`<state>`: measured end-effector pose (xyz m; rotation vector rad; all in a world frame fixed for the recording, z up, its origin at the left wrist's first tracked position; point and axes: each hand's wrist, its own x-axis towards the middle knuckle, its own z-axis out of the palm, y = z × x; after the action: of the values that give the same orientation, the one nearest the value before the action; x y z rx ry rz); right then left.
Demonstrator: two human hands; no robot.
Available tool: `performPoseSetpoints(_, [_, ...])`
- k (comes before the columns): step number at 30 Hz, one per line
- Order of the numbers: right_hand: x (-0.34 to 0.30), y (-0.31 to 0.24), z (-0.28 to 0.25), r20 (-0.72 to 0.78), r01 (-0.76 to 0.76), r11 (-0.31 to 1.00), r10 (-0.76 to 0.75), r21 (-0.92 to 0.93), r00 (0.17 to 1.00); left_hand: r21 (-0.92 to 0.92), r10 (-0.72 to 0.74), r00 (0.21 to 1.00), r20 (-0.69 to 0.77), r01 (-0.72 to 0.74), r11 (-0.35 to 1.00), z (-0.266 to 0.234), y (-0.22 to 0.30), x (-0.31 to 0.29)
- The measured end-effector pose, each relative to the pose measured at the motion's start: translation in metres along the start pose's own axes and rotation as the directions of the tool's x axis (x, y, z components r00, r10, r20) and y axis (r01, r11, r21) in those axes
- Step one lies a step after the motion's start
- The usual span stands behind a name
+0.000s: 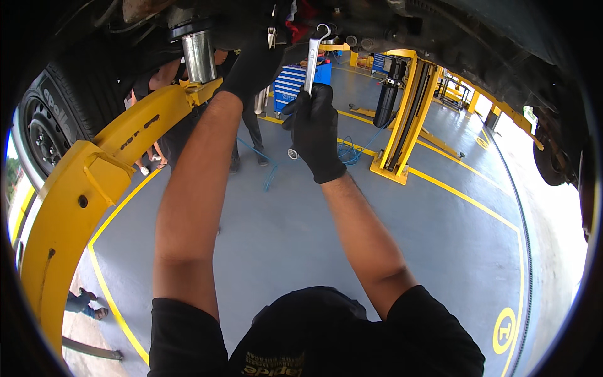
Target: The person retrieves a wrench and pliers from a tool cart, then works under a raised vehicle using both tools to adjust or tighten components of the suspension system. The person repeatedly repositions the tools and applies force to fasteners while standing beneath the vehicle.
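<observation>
My right hand (317,129), in a black glove, is closed around a silver combination wrench (312,61). The wrench's open-ended jaw points up toward the car's underside (452,50), and its ring end shows below my fist. My left hand (254,70), also gloved in black, reaches up among the dark parts beneath the car. Its fingers blend into the shadow, so their grip cannot be made out. A small shiny metal piece (271,38) shows by that hand; whether I hold it is unclear. Just right of it is a red part or cloth (300,24).
A yellow lift arm (69,213) with a metal support post (199,58) holds the car at left, beside a wheel (47,135). Farther back are a blue tool cabinet (292,85), a yellow lift column (405,119), a blue hose (352,151) and people standing behind my left arm.
</observation>
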<state>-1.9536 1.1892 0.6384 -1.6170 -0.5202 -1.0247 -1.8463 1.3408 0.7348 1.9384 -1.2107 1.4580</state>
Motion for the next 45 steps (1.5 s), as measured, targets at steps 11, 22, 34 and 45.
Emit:
performPoseSetpoints(11, [-0.007, 0.005, 0.033, -0.165, 0.083, 0.996, -0.087, -0.033, 0.983, 0.140, -0.221, 0.975, 0.028, 0.215, 0.967, -0.034, 0.029, 0.008])
performPoseSetpoints(22, [-0.002, 0.003, 0.036, -0.285, 0.307, 0.941, -0.257, 0.144, 0.923, 0.545, -0.152, 0.988, 0.025, 0.114, 0.831, -0.001, 0.124, 0.025])
performPoseSetpoints(34, [0.000, 0.065, 0.029, -0.220, 0.338, 0.902, -0.285, 0.267, 0.933, 0.441, -0.149, 0.987, 0.059, 0.108, 0.891, 0.012, 0.117, 0.037])
performPoseSetpoints(45, [0.009, 0.086, 0.044, 0.493, -0.442, 0.333, -0.085, 0.833, 0.866, 0.366, -0.282, 0.959, 0.025, 0.253, 0.895, 0.015, 0.122, 0.038])
